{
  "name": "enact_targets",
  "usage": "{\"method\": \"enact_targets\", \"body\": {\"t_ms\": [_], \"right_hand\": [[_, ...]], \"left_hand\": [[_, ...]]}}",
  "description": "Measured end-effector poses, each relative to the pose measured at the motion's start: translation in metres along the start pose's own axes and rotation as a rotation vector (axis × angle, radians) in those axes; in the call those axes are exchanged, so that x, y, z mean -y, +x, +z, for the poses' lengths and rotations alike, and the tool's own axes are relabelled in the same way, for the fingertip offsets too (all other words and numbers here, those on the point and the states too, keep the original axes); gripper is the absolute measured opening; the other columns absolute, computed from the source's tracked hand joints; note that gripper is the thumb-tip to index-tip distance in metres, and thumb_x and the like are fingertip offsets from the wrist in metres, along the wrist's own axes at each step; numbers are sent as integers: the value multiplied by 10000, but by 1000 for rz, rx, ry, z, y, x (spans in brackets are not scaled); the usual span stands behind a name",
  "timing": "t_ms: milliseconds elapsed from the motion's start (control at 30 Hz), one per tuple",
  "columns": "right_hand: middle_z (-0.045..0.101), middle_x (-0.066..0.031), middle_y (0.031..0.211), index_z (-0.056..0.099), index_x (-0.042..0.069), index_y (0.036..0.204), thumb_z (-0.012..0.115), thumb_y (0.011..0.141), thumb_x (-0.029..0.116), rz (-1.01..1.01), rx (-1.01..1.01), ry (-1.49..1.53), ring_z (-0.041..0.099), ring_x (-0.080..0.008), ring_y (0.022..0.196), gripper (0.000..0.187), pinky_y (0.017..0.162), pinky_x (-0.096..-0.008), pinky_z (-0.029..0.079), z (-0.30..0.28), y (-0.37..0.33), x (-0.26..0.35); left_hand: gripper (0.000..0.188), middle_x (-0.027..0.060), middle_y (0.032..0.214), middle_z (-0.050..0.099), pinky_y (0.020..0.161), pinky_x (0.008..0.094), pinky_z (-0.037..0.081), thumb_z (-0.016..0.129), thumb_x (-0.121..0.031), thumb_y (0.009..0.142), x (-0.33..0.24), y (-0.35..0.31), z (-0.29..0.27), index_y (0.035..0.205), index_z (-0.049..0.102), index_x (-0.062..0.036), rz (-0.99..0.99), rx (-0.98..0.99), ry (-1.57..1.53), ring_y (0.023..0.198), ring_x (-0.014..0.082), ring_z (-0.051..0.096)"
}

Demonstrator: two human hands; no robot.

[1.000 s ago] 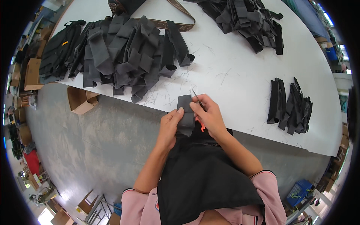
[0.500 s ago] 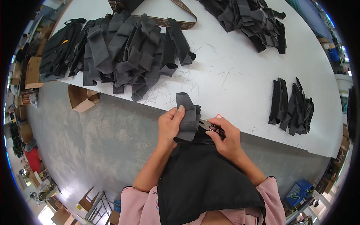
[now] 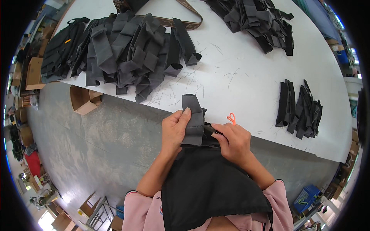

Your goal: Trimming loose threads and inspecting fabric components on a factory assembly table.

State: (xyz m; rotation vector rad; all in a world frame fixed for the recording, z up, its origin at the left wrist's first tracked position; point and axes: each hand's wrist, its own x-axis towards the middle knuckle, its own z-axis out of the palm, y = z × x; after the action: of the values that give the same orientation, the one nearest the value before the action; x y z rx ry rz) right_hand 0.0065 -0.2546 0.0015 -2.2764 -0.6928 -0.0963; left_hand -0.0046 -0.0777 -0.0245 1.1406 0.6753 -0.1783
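My left hand point(image 3: 172, 130) grips a dark grey fabric piece point(image 3: 194, 123), a folded strip held upright with the thumb on its front. A stitched seam crosses it near the middle. Closed in my right hand point(image 3: 236, 142) is a pair of thread snips point(image 3: 210, 133), its blades at the right edge of the fabric piece and mostly hidden by fabric and fingers. An orange cord loop point(image 3: 231, 118) sticks up behind the fingers. Both hands are just off the near edge of the white table point(image 3: 231, 96), above my black apron point(image 3: 212, 184).
A big heap of grey fabric strips point(image 3: 127, 54) covers the table's left, beside a black backpack point(image 3: 63, 50) and a patterned strap point(image 3: 194, 17). Another heap point(image 3: 254, 23) lies at the far side, smaller bundles point(image 3: 304, 109) at right. Thread scraps litter the tabletop. A cardboard box point(image 3: 85, 101) stands below the edge.
My right hand has turned and shifted slightly right, hiding more of the snips. The orange loop has swung up into fuller view. The fabric piece has tilted slightly in my left hand.
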Motion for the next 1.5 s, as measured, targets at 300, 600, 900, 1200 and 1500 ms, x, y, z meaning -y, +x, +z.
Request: {"method": "enact_targets", "body": {"t_ms": [300,600,900,1200,1500], "right_hand": [[553,-43,651,605,49,919,702,715,91,0,-16,31,507,-210,518,230,484,-314,390,-5,2,7],[592,-60,681,583,46,852,714,692,69,-168,175,-24,517,-231,511,208,483,-315,405,-16,20,8],[558,-45,659,544,75,859,705,716,110,-166,270,30,550,-217,550,218,488,-316,407,-16,27,6],[566,-47,668,542,79,852,703,734,124,-53,272,137,562,-222,560,205,491,-321,421,-9,22,5],[581,-48,682,545,72,853,700,746,126,-70,266,45,567,-220,547,196,475,-317,424,-10,20,12]], "left_hand": [[354,-101,597,403,476,201,233,583,-209,919,-9,-5,2,603,493,-75,22,-1,39,561,-3,295],[362,-105,587,388,471,206,225,591,-214,913,-2,-10,-1,602,483,-62,61,45,99,563,0,285],[351,-94,593,407,476,204,242,585,-213,912,-2,-10,-4,619,489,-45,86,98,142,572,2,307],[363,-94,594,393,476,212,236,579,-214,916,0,-8,-5,614,466,-45,93,97,156,575,3,296],[366,-97,594,383,475,214,229,577,-209,916,-2,-8,-5,608,457,-52,68,95,147,573,3,289]]}}
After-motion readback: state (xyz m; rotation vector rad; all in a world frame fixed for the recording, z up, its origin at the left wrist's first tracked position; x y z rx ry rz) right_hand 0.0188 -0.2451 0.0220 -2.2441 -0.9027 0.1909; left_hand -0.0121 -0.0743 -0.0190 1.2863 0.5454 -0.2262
